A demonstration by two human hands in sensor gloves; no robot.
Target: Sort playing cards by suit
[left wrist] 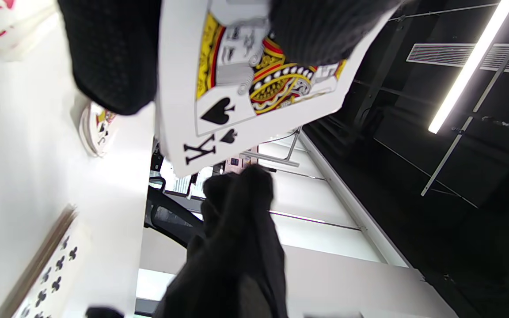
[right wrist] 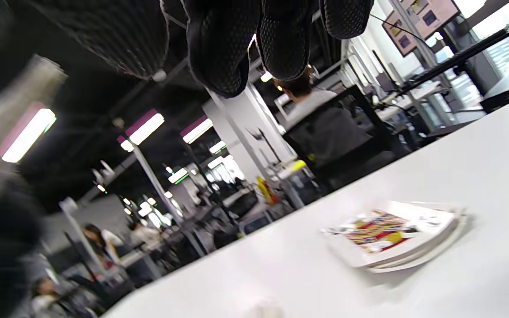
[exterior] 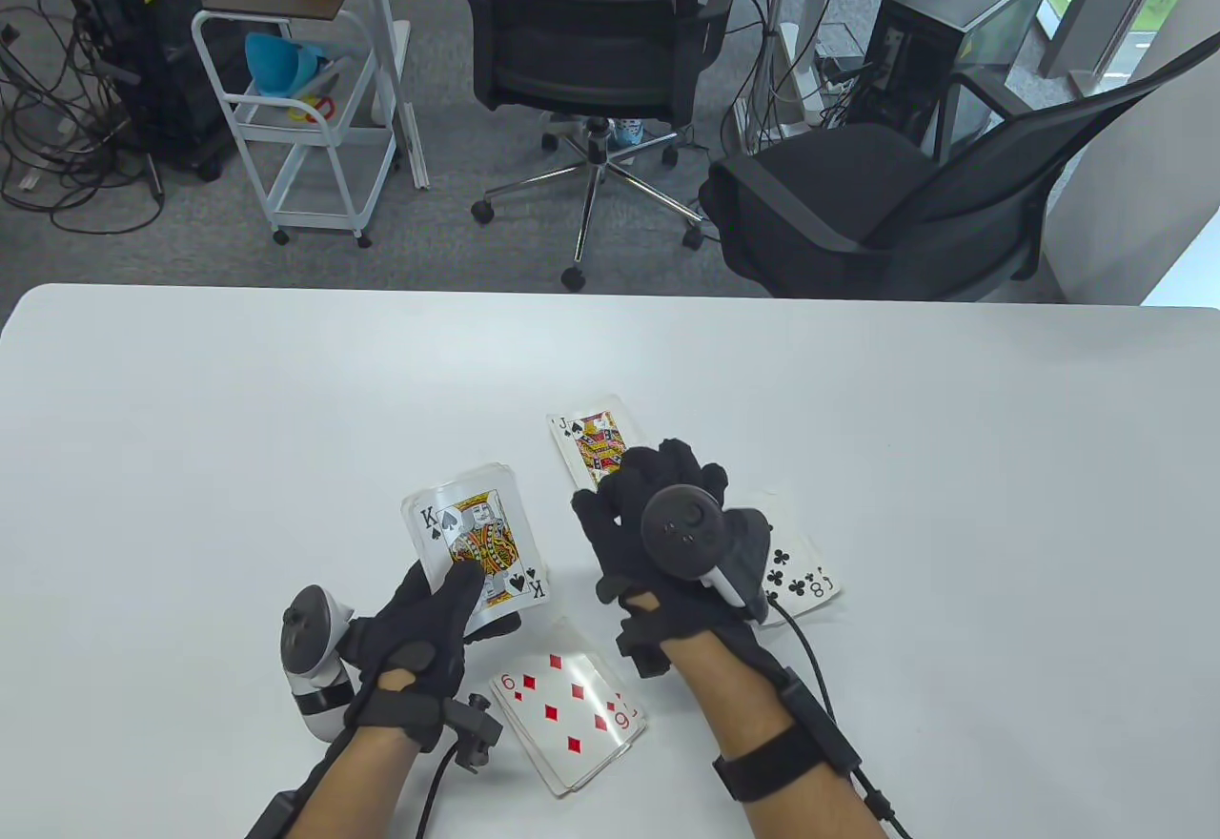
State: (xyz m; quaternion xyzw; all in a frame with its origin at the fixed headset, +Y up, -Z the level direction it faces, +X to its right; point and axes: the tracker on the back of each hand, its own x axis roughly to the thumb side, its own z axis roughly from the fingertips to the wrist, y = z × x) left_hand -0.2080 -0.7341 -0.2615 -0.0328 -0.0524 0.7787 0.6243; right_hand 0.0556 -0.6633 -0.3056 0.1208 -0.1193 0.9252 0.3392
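My left hand [exterior: 448,596] holds a stack of cards face up, thumb across the top card, the king of spades [exterior: 477,534]. The left wrist view shows that king [left wrist: 237,97] close up under the thumb [left wrist: 320,26]. My right hand [exterior: 667,477] hovers palm down just right of the stack, fingers loosely curled and holding nothing. It partly covers a pile topped by the jack of spades [exterior: 593,440], which the right wrist view shows as a low pile [right wrist: 391,234] on the table. A clubs pile [exterior: 801,577] lies under the right wrist. A diamonds pile [exterior: 570,705] lies near the front edge.
The white table [exterior: 238,419] spreads wide to the left, right and far side of the piles. Beyond its far edge stand two black office chairs [exterior: 591,29] and a white cart [exterior: 305,114].
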